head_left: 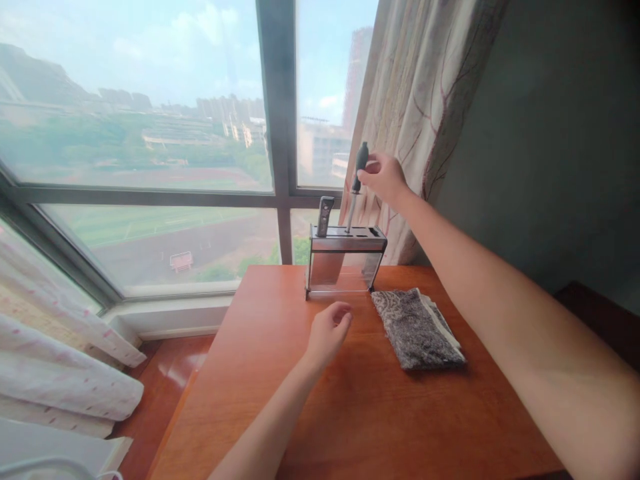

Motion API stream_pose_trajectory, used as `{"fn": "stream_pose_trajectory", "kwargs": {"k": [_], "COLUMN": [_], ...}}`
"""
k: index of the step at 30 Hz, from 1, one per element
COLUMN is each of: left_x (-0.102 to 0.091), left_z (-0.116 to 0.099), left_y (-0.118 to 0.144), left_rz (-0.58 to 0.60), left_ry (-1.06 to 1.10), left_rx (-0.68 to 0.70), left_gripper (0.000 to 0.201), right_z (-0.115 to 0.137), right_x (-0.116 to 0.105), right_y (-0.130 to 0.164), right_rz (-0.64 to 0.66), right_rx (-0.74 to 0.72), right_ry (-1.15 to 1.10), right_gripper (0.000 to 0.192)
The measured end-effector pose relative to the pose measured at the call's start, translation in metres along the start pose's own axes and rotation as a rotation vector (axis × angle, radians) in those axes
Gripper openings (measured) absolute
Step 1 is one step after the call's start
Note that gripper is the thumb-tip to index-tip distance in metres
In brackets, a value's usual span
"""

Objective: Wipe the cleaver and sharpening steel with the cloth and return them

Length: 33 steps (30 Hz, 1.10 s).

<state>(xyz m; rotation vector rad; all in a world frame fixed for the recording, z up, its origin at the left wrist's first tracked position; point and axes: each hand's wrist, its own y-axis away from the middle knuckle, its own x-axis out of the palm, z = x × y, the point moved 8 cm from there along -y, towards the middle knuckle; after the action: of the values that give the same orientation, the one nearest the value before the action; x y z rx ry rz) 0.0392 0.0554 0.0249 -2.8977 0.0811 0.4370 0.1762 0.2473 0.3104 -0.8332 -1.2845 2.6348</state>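
Observation:
My right hand (385, 177) grips the dark handle of a honing steel (351, 210) by its side. The steel's thin metal rod points down, its lower end in a slot on top of a knife block (347, 245) with clear sides. A knife (325, 217) with a dark handle stands in the block's left slot, its broad blade visible through the clear side. My left hand (327, 333) hovers over the table in front of the block, fingers loosely curled, thumb apart from them, holding nothing.
A folded grey patterned cloth (420, 330) lies on the wooden table (380, 420), right of the block. Behind the table are a large window (150, 147) and a curtain (415, 87). Another curtain (60, 373) hangs at the left.

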Motion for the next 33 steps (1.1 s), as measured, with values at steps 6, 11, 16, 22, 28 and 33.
{"fn": "stream_pose_trajectory", "kwargs": {"k": [6,11,16,22,28,33], "left_x": [-0.003,-0.002,-0.001,-0.018,-0.070,-0.081], "left_z": [0.001,0.002,0.003,0.005,0.017,0.019], "left_y": [-0.001,0.000,0.000,-0.006,-0.022,-0.038], "left_rz": [-0.008,-0.005,-0.001,-0.116,-0.359,-0.349], "left_ry": [-0.015,-0.013,-0.016,-0.042,-0.066,-0.050], "left_rx": [0.002,0.010,0.025,0.036,-0.007,0.012], "left_gripper": [0.020,0.020,0.020,0.021,0.038,0.067], "right_z": [-0.011,-0.019,-0.015,-0.023,-0.078,-0.110], "right_x": [0.038,0.040,0.041,0.026,-0.046,-0.035], "right_y": [0.050,0.070,0.074,0.087,0.154,0.226], "right_rz": [0.275,0.251,0.240,0.198,-0.191,-0.024], "right_rx": [0.217,0.281,0.258,0.213,0.328,0.480], "right_ry": [0.050,0.093,0.056,0.033,0.142,0.151], "right_gripper": [0.044,0.038,0.031,0.037,0.034,0.039]}}
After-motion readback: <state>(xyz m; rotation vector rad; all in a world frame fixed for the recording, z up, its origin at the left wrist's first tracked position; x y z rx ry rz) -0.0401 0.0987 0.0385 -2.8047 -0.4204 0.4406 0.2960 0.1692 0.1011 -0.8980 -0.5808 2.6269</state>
